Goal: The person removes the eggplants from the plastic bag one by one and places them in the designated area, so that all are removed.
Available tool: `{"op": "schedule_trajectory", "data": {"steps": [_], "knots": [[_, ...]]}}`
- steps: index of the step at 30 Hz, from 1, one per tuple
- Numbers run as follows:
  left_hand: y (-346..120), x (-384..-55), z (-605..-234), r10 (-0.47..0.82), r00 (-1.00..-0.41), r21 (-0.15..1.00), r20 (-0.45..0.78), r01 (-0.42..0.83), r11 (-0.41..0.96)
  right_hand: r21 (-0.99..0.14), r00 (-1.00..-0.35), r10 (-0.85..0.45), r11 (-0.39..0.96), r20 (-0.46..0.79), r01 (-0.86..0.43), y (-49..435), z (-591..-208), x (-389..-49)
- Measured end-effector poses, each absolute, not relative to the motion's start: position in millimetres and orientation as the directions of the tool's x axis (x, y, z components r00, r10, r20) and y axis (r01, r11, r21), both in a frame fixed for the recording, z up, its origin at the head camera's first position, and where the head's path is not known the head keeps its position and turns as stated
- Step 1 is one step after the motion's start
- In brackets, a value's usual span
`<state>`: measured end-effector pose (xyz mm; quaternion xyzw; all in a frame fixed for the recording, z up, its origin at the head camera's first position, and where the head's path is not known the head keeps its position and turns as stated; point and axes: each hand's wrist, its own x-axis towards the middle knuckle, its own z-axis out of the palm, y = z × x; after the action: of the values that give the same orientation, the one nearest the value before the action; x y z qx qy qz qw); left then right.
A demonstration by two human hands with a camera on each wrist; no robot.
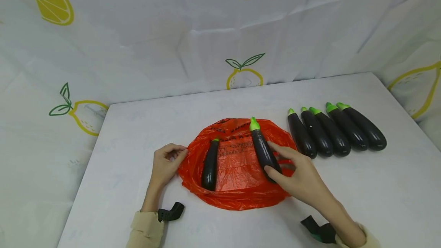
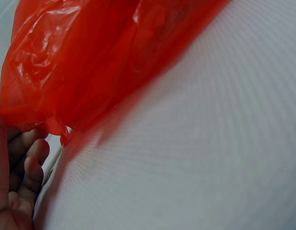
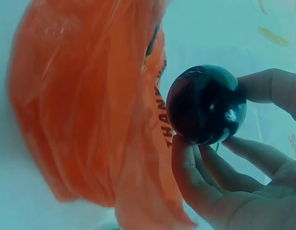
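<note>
A red plastic bag [image 1: 234, 200] lies spread on the table with its mouth opened wide. One dark eggplant [image 1: 209, 167] with a bit of green at its top lies inside, toward the left. At the bag's left edge, my left hand [image 1: 167, 165] pinches the rim between thumb and fingers. My right hand [image 1: 298, 173] grips a second eggplant [image 1: 263, 152] by its lower part, over the right side of the bag, its green stem pointing away from me. The right wrist view shows this eggplant's round end [image 3: 205, 105] between thumb and fingers, beside the bag.
Several more eggplants [image 1: 330, 133] lie side by side to the right of the bag, green stems toward the back. The white table [image 1: 138, 133] meets a white cloth backdrop [image 1: 148, 49] with lemon prints. Dark wrist mounts [image 1: 171, 212] stick out near both sleeves.
</note>
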<state>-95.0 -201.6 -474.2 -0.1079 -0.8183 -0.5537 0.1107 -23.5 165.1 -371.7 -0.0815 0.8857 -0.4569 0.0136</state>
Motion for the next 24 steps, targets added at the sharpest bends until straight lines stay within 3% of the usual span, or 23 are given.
{"op": "schedule_trajectory", "data": {"steps": [24], "knots": [[-202.1,-96.1,-473.9,0.072,-0.949,0.882,0.306,0.311,0.353,-0.739,-0.994,-0.040,0.666,0.105,-0.104,195.6,-373.1,-0.1]]}}
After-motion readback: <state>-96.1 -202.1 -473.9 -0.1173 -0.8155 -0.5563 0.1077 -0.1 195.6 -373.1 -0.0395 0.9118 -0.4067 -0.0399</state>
